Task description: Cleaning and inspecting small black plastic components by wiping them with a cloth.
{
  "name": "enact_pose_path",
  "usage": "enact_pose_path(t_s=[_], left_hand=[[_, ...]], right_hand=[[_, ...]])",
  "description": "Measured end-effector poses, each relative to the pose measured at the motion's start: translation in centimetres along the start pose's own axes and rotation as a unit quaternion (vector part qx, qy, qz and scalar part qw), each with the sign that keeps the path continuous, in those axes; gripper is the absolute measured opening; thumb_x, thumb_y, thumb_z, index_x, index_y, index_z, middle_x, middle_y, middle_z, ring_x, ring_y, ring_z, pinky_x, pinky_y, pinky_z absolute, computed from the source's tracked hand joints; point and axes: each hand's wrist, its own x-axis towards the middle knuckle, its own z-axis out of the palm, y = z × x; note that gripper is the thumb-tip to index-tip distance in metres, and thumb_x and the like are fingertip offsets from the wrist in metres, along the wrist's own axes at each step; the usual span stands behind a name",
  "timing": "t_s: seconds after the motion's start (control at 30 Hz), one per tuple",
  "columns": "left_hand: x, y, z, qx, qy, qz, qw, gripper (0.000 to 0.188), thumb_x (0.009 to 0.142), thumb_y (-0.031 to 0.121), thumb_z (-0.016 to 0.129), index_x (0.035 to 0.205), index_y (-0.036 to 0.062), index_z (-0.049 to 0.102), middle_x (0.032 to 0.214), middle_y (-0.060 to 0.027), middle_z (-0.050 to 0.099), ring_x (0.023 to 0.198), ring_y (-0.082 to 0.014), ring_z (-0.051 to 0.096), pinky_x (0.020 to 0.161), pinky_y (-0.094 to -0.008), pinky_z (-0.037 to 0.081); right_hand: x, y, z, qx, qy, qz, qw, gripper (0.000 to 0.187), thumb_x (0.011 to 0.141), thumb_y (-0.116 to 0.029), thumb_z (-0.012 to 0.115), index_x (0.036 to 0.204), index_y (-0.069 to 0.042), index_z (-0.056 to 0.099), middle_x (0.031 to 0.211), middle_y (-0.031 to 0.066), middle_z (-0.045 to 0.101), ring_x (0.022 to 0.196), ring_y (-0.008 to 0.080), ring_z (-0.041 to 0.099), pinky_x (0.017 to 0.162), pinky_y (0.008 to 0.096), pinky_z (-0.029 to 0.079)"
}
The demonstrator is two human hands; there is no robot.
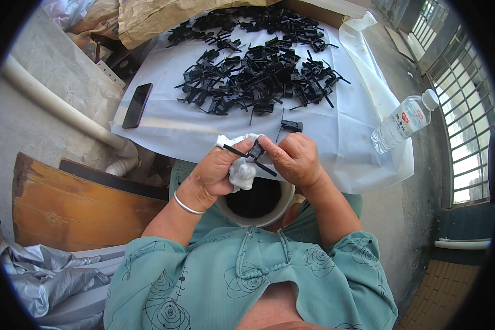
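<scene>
Over the table's near edge, my left hand (214, 169) is closed round a bunched white cloth (242, 175) and a small black plastic part (254, 150) with thin arms sticking out. The thumb and fingers of my right hand (297, 158) pinch the same part from the other side. Just beyond my right hand, one similar black part (292, 126) lies apart on the white table cover (165, 129). Farther back spreads a large heap of such black parts (253, 74). Below my hands stands a pale bucket (283, 208) with dark contents that I cannot make out.
A dark phone (137, 106) lies at the table's left. On the right side is a clear water bottle (404, 124). Brown paper (159, 22) and a cardboard box (330, 10) border the far edge. A wooden board (82, 206) and a white pipe (66, 110) are at left.
</scene>
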Motion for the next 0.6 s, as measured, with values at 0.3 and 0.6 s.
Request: enact_pose_path(t_s=[0.3, 0.6], left_hand=[[0.6, -0.3, -0.6, 0.164, 0.109, 0.199, 0.96, 0.014, 0.087, 0.013, 0.058, 0.099, 0.0057, 0.055, 0.08, -0.0021, 0.061, 0.053, -0.0042, 0.048, 0.041, -0.0192, 0.036], [1.2, -2.2, 1.0, 0.281, 0.027, 0.218, 0.934, 0.02, 0.091, 0.01, 0.049, 0.109, 0.0012, 0.05, 0.083, -0.0005, 0.057, 0.062, -0.0028, 0.05, 0.052, -0.0171, 0.042]], right_hand=[[1.3, -1.5, -0.9, 0.195, -0.016, 0.257, 0.946, 0.029, 0.071, -0.011, 0.07, 0.098, -0.007, 0.059, 0.064, 0.0054, 0.05, 0.052, 0.0218, 0.049, 0.046, 0.0325, 0.04], [1.3, -2.1, 0.1, 0.255, 0.038, 0.33, 0.908, 0.012, 0.078, -0.006, 0.066, 0.079, -0.003, 0.055, 0.063, 0.0003, 0.049, 0.049, 0.0091, 0.042, 0.046, 0.0223, 0.035]])
